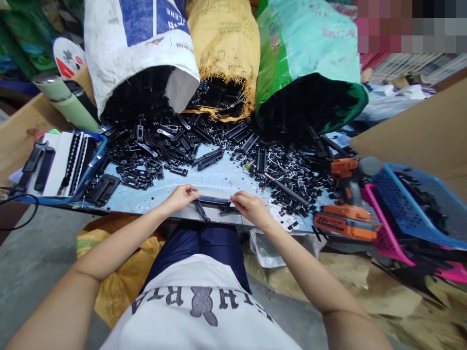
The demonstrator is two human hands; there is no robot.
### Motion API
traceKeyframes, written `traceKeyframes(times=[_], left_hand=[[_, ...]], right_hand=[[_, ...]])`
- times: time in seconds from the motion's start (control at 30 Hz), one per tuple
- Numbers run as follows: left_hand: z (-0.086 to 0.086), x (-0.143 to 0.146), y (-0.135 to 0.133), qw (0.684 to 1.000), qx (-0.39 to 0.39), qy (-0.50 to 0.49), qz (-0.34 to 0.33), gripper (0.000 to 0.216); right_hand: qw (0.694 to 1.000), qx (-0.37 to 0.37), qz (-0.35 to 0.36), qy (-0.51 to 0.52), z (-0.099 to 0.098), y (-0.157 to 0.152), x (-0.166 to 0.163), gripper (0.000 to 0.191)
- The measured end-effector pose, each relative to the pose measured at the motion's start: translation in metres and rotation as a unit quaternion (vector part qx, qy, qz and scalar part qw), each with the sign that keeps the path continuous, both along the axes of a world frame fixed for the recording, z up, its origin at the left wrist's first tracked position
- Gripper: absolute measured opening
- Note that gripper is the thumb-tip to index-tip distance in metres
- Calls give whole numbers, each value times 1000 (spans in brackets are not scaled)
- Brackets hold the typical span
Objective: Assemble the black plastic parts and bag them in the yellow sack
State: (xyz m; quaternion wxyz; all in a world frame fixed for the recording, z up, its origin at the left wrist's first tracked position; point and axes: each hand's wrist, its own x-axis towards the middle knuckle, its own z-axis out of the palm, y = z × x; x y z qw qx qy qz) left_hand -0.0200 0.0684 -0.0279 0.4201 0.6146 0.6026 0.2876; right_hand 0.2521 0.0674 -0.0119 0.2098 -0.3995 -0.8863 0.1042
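Observation:
Close to the table's front edge, my left hand [183, 196] and my right hand [251, 208] pinch opposite ends of a long black plastic bar [214, 200]. A shorter black arm piece [201, 212] angles down toward me below its left end. Another dark part lies under the right end, partly covered by my right fingers. Beyond my hands are loose black brackets [177, 169] and a pair of black channel pieces [210, 159]. A heap of black parts and silver pins [282, 167] spreads to the right.
White [138, 53], yellow [224, 43] and green [310, 53] sacks open toward me at the back. An orange cordless drill [346, 221] lies right, beside a blue basket [412, 204]. On the left are a blue tray [62, 198] and a green flask [69, 104].

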Motion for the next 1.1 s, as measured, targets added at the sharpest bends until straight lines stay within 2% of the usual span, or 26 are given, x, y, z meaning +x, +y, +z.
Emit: traceKeyframes(times=[0.07, 0.1, 0.17, 0.2, 0.27, 0.37, 0.47, 0.6, 0.7, 0.77, 0.83, 0.9, 1.0, 1.1], left_hand=[[4, 9, -7, 990, 113, 87, 10, 38], [6, 16, -11, 976, 179, 127, -8, 38], [6, 36, -19, 936, 275, 195, -99, 37], [5, 47, -22, 917, 292, 226, -151, 37], [0, 66, -23, 893, 275, 281, -220, 41], [-11, 81, -16, 886, 229, 316, -251, 46], [-17, 82, -10, 885, 233, 302, -267, 44], [-15, 80, -15, 900, 236, 280, -236, 44], [-13, 74, -35, 906, 285, 245, -193, 36], [-13, 67, -52, 912, 290, 258, -134, 27], [-14, 62, -65, 920, 228, 314, -53, 29], [-15, 60, -72, 921, 135, 365, 5, 35], [-15, 63, -70, 925, 46, 378, 23, 38], [-16, 65, -63, 931, 21, 364, 24, 39]], right_hand=[[1000, 3, 14, -13, -4, 0, -1, 26], [1000, 9, 15, -10, -7, 0, -1, 27], [1000, 21, 6, 14, -18, -2, 2, 26], [999, 25, 1, 28, -24, -3, 4, 25], [999, 24, 3, 46, -38, -7, 11, 27], [999, 22, 26, 35, -56, -9, 21, 38], [997, 23, 74, 16, -65, -3, 29, 44], [990, 17, 140, -17, -54, 8, 37, 44], [993, 40, 110, -30, -38, 4, 28, 45], [996, 54, 75, 0, -30, -2, 9, 43], [996, 45, 72, 30, -25, -6, -19, 43], [994, 21, 103, 28, -25, -6, -49, 44], [992, -8, 127, 14, -28, -3, -79, 43], [994, -17, 104, 2, -34, -1, -87, 41]])
